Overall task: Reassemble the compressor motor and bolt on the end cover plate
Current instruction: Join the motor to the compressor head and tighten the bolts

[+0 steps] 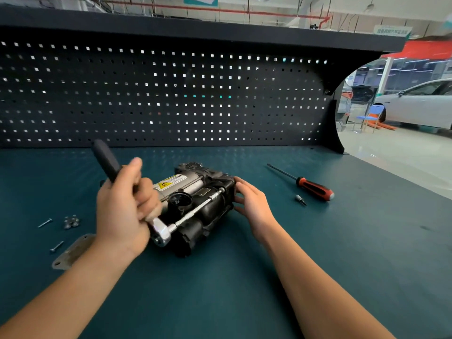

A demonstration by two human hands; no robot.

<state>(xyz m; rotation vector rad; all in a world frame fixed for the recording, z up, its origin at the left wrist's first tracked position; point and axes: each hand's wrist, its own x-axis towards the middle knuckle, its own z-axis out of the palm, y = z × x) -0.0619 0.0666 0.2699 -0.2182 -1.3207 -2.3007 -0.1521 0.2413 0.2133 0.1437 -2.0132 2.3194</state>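
The flat grey metal end cover plate [73,250] lies at near left on the teal workbench top [232,289], apart from the black-and-silver compressor motor [208,209] at centre. The left hand [122,206] grips the black handle of the chrome ratchet wrench [160,232], whose extension bar crosses the motor. The right hand [252,204], fingers spread, touches the motor's right end, with a red-and-black screwdriver [314,188] lying beyond it.

My left hand [119,211] covers the middle of the ratchet [161,232] and the left end of the compressor [208,206]. Left of the compressor, my wrist hides a corner of the cover plate [73,250], and the small silver pile [71,221] there is too small to tell apart. The print on the compressor's label [171,183] is unreadable. Both my forearms run off the bottom edge.
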